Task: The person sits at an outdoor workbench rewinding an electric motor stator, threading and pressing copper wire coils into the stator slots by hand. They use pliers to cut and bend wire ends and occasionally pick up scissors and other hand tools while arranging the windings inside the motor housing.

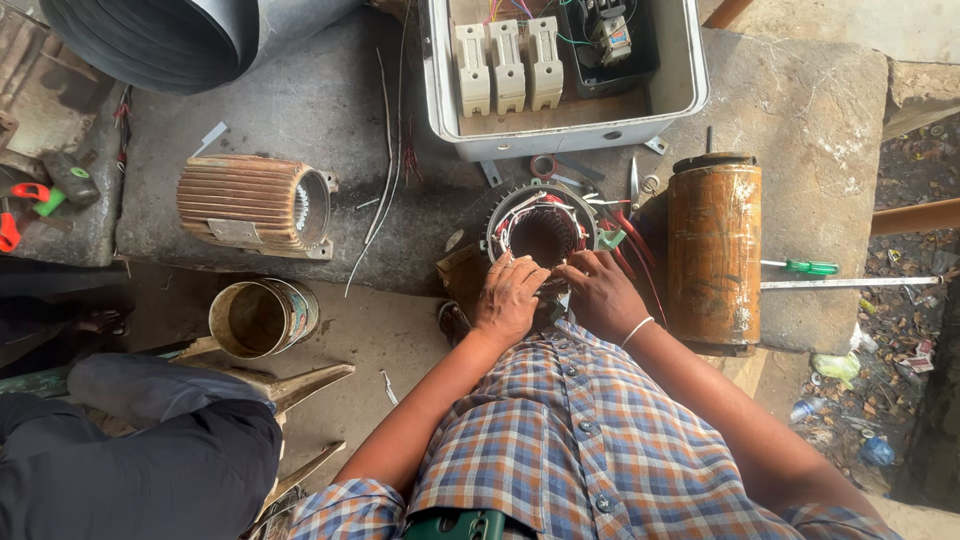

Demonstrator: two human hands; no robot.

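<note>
The motor stator [541, 232] sits at the near edge of the stone bench [800, 110], its open bore ringed by wound coils and loose coloured wires. Both hands rest on its near rim: the left hand [510, 298] with fingers curled down onto the windings, the right hand [598, 292] likewise bent; whether either pinches a wire is hidden beneath the knuckles. Just right stands a rusty cylinder [713, 250], crowding that side, with a green screwdriver [803, 266] beyond. Far behind, a grey switch box [565, 70] is cut off by the frame. Left, a ribbed motor housing [255, 203] lies well apart, leaving bare bench between.
</note>
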